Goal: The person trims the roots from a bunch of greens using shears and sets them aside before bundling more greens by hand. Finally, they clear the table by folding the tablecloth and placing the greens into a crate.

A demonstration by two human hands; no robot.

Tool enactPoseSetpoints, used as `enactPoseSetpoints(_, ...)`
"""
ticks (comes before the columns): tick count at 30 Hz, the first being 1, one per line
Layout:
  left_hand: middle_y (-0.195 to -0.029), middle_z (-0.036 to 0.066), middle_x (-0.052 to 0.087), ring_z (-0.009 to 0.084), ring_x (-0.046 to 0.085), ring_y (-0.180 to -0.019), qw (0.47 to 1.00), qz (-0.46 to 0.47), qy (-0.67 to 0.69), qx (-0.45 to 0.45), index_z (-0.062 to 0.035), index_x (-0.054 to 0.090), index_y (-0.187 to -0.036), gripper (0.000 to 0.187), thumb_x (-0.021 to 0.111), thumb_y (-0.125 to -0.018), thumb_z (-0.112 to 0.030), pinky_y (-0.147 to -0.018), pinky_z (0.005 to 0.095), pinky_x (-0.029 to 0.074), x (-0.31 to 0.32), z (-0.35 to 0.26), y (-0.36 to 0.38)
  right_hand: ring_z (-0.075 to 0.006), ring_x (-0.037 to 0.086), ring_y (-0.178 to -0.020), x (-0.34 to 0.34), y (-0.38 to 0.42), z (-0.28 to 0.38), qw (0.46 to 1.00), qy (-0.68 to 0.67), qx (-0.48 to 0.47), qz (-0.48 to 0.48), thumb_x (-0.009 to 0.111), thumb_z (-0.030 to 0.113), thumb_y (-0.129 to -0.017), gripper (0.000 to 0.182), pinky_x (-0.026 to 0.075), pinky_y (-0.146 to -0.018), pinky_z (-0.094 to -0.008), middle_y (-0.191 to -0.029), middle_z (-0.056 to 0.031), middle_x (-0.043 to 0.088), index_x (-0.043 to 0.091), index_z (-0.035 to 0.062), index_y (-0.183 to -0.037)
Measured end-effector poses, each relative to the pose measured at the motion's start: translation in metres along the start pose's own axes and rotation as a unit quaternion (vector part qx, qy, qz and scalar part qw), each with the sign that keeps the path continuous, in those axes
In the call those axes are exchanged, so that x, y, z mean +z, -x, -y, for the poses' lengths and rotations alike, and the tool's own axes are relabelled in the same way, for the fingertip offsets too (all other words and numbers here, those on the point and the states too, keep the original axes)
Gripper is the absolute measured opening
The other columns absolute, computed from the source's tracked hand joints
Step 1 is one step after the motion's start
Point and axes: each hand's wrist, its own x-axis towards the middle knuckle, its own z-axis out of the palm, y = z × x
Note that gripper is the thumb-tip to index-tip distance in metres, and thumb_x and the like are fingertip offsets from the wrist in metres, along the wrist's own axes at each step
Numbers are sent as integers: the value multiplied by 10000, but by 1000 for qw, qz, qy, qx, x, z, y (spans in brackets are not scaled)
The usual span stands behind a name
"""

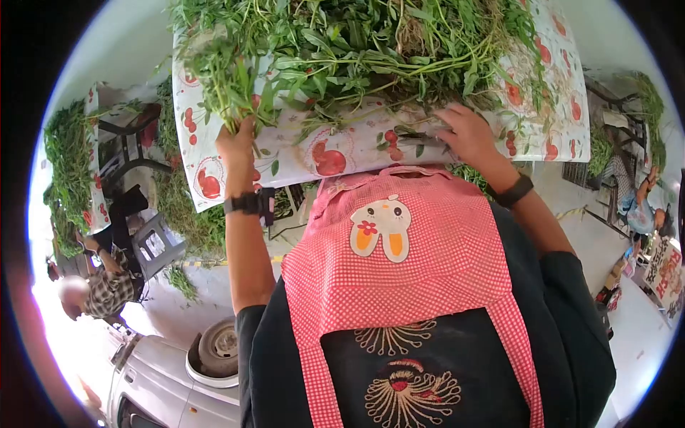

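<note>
A bunch of leafy green stems (227,82) stands upright in my left hand (237,148), its fingers wrapped round the lower ends. My right hand (467,135) reaches over the front part of the table, fingers apart and bent toward loose stems at the near edge of the heap. Just left of its fingertips lies a thin dark piece (410,134). The big heap of leafy greens (342,57) covers the far part of the table, with some brown roots (410,32) showing among the leaves.
A fruit-patterned cloth (292,160) covers the table. At left, a person in a checked shirt (114,289) works at another heap (68,167), near a grey plastic stool (157,242). A vehicle (160,378) stands lower left. Another person (638,210) is at far right.
</note>
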Motion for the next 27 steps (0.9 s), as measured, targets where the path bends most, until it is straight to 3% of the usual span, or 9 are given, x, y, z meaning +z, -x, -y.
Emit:
enactPoseSetpoints(3, -621, 15, 537, 93, 470, -463, 977, -7, 196, -87, -47, 607, -774, 171, 711, -789, -182, -394, 232, 351, -13, -26, 32, -316, 601, -847, 14, -30, 27, 999, 44, -12, 4, 632, 239, -767, 348, 480, -686, -424, -1001, -129, 586, 578, 140, -1096)
enactPoseSetpoints(6, -613, -5, 521, 81, 437, -421, 959, -32, 265, -97, -72, 578, -756, 192, 716, -793, -200, -363, 224, 334, -50, -24, 39, -322, 614, -797, 30, -55, 33, 989, 84, 42, 115, 616, 247, -779, 295, 476, -656, -423, -899, -116, 623, 580, 160, -1058)
enactPoseSetpoints(8, -609, -26, 513, 61, 412, -431, 952, -57, 295, -60, -53, 608, -805, 194, 687, -829, -228, -376, 221, 322, -74, -60, 57, -328, 612, -745, 37, -63, 23, 991, 90, -6, 101, 613, 245, -780, 266, 475, -627, -425, -810, -114, 618, 585, 148, -1026)
enactPoseSetpoints(12, -676, 14, 587, 78, 546, -489, 922, -44, 384, 27, -39, 591, -932, 152, 577, -902, -187, -399, 209, 465, -109, -67, 72, -279, 630, -634, 30, -67, 36, 990, 9, -141, 15, 628, 212, -774, 245, 474, -552, -404, -644, -114, 604, 604, 117, -998)
enactPoseSetpoints(14, -773, 48, 612, 117, 598, -599, 941, -27, 336, -21, -30, 578, -959, 173, 542, -922, -195, -493, 237, 515, -93, -75, 89, -230, 640, -645, 17, -80, 54, 981, -130, -113, 91, 633, 210, -791, 231, 474, -529, -368, -688, -104, 626, 610, 99, -992)
enactPoseSetpoints(16, -886, 50, 602, 133, 599, -779, 941, 120, 312, -60, -24, 577, -961, 195, 533, -925, -211, -666, 287, 521, -68, -61, 102, -181, 649, -655, -1, -98, 75, 948, -265, -78, 157, 637, 209, -808, 219, 474, -505, -331, -733, -94, 648, 617, 81, -985)
enactPoseSetpoints(18, -802, 29, 602, 108, 567, -643, 917, 154, 363, -66, -50, 584, -963, 169, 563, -909, -209, -501, 232, 458, -33, -54, 115, -126, 634, -660, -13, -110, 92, 730, -599, 127, 304, 633, 176, -848, 223, 487, -463, -232, -810, -78, 662, 577, 13, -990)
enactPoseSetpoints(23, -743, 79, 635, 105, 560, -526, 820, 215, 499, -179, 14, 571, -1016, 207, 575, -895, -154, -416, 185, 385, 8, -55, 124, -202, 670, -715, -4, -109, 91, 653, -668, 153, 323, 540, 174, -908, 226, 512, -452, -241, -837, -127, 657, 544, 12, -1065)
enactPoseSetpoints(27, -786, 95, 638, 105, 554, -543, 819, 250, 486, -173, 17, 569, -1032, 198, 553, -895, -125, -410, 190, 375, 15, -66, 127, -221, 673, -728, 0, -100, 94, 654, -671, 148, 317, 563, 228, -903, 314, 551, -524, -286, -889, -159, 667, 525, -4, -1111)
